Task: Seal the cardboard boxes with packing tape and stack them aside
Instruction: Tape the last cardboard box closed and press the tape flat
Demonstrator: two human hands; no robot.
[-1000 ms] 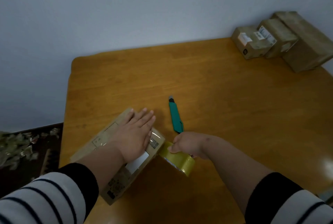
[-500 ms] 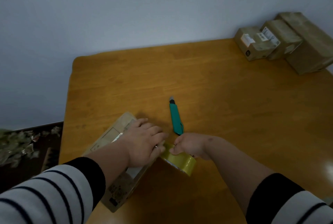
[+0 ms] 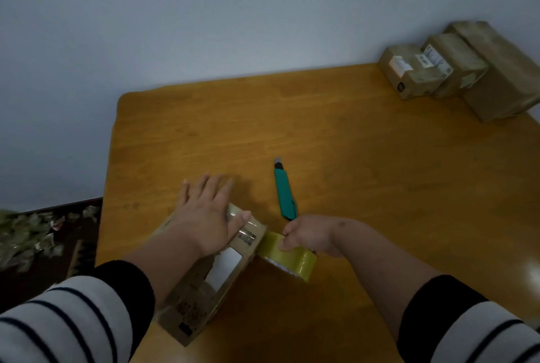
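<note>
A flat cardboard box (image 3: 216, 283) with labels lies at the near left of the wooden table (image 3: 350, 158). My left hand (image 3: 204, 216) lies flat on its far end with straight fingers, pressing down on the top. A roll of yellowish packing tape (image 3: 292, 257) stands on edge against the box's right corner. My right hand (image 3: 312, 234) grips the roll from above. A strip of tape shows on the box top beside my left thumb.
A teal utility knife (image 3: 285, 190) lies on the table just beyond my right hand. Three cardboard boxes (image 3: 455, 70) stand together at the far right corner against the wall. Off the table's left edge is a dark floor with leafy litter (image 3: 26, 234).
My left hand slid back toward the roll, then forward along the box top to its far end, fingers straight again. My right hand stayed on the tape roll.
</note>
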